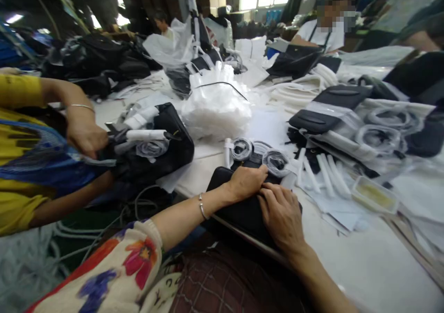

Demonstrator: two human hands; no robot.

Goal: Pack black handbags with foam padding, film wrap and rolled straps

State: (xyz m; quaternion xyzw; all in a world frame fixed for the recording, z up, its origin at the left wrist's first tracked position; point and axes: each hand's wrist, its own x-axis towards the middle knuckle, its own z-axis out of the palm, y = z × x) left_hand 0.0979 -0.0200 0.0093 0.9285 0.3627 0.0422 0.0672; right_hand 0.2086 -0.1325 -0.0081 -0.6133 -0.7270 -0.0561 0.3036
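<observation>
A black bag (239,215) lies in front of me at the table's near edge. My left hand (247,183) is closed at the bag's upper edge, its fingertips pinched together on it. My right hand (282,211) rests over the bag with bent fingers, gripping the same edge. The fingertips of both hands nearly meet, and what exactly lies between them is hidden. Just beyond my fingers, a wrapped coil (275,162) and a smaller wrapped coil (242,150) sit at the bag's far side.
White tubes (326,174) and a clear plastic box (374,195) lie to the right. Black bags with wrapped handles (322,118) are stacked behind them. A pile of white plastic (218,104) stands mid-table. At left, a co-worker in yellow handles another black bag (173,141).
</observation>
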